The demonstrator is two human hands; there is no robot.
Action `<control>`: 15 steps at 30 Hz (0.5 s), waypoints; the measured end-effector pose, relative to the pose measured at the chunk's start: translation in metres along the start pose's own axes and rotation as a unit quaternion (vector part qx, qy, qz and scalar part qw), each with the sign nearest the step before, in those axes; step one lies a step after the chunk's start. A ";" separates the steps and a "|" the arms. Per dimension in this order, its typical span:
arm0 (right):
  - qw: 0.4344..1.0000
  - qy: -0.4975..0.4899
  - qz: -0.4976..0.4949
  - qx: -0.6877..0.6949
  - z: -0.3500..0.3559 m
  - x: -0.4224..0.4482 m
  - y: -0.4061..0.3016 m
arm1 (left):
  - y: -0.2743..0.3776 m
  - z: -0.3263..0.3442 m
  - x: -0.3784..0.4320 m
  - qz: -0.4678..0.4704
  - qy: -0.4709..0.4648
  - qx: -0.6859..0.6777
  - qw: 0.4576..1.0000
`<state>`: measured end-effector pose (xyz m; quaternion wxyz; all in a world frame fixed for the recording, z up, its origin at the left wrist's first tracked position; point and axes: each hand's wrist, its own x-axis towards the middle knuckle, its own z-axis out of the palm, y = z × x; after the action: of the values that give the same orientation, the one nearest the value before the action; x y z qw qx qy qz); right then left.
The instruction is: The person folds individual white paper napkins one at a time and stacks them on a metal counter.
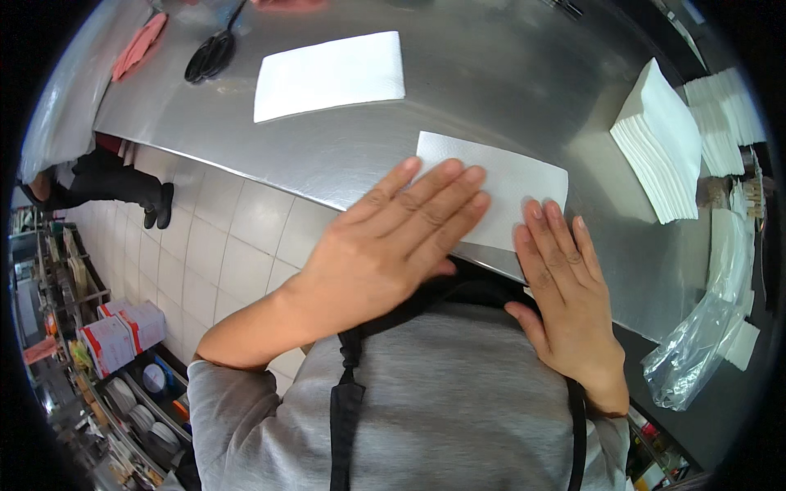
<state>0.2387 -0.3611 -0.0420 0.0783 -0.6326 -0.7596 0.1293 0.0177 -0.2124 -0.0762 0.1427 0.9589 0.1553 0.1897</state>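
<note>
A white embossed paper napkin (516,178) lies flat at the front edge of a stainless-steel table (491,73). My left hand (393,239) is held palm down over its left part, fingers stretched out and hiding some of it. Beside it, the fingertips of my right hand (562,294) are at the napkin's right end, with the thumb spread away. Neither hand grasps anything. Farther back on the steel lies another folded white paper napkin (331,77), apart from both hands. To the right stands a thick stack of white napkins (663,147).
More napkins (721,116) and a clear plastic bag (688,350) are at the right. Black utensils (212,55) and a pink cloth (141,46) lie at the back left. Beyond the table's left edge, a person's legs (116,181) show above the tiled floor, with shelves of dishes (144,417) below.
</note>
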 end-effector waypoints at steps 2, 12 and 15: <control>1.000 0.004 -0.003 0.002 0.000 -0.002 0.002 | -0.013 0.003 -0.016 0.028 0.070 0.076 0.994; 0.953 0.283 -0.104 0.004 -0.028 0.034 -0.003 | -0.028 -0.039 -0.035 0.063 0.245 0.039 0.967; 0.950 0.288 -0.120 0.010 -0.051 0.068 -0.006 | -0.035 -0.062 -0.034 -0.006 0.281 -0.020 0.960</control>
<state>0.2345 -0.2901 0.0053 0.3149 -0.5466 -0.7736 -0.0605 -0.0458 -0.1788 -0.0433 0.1141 0.8629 0.1915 0.4535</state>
